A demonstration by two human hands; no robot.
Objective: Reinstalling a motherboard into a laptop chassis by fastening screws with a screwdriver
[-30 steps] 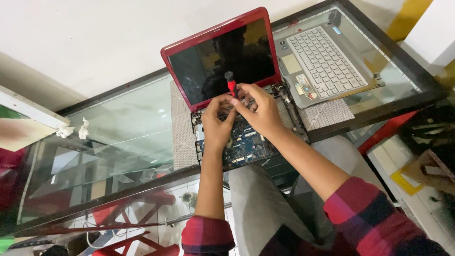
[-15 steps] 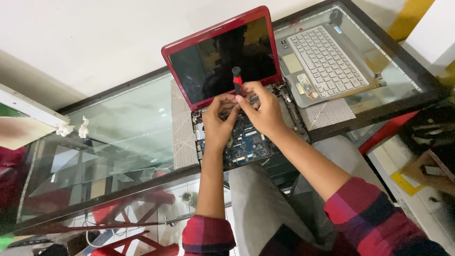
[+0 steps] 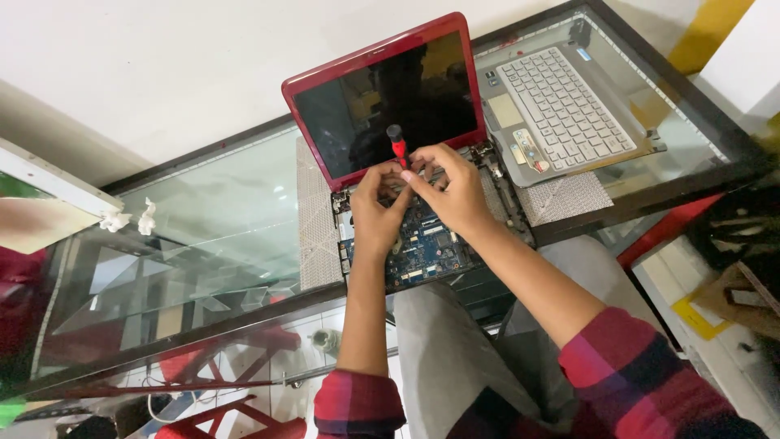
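Barely shifted, I see both hands, left hand (image 3: 375,213) and right hand (image 3: 449,189), pinching the red-handled screwdriver (image 3: 397,147), upright, black cap up, tip down over the open red laptop (image 3: 382,97) on the glass counter (image 3: 219,219).

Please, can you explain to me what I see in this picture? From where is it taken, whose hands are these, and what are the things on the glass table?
The picture comes from a camera worn on a person's head, looking down at that person's own two bare hands. There is no machine arm.

On the glass table lies a red laptop with its lid open and its screen dark. Its lower half is opened up, so the blue circuit board inside shows. To the right lies the removed keyboard cover, silver-grey.

The right hand holds a screwdriver with a red and black handle, upright over the board. The left hand sits close beside it, fingertips at the same spot. Two small crumpled white bits lie at the table's left.
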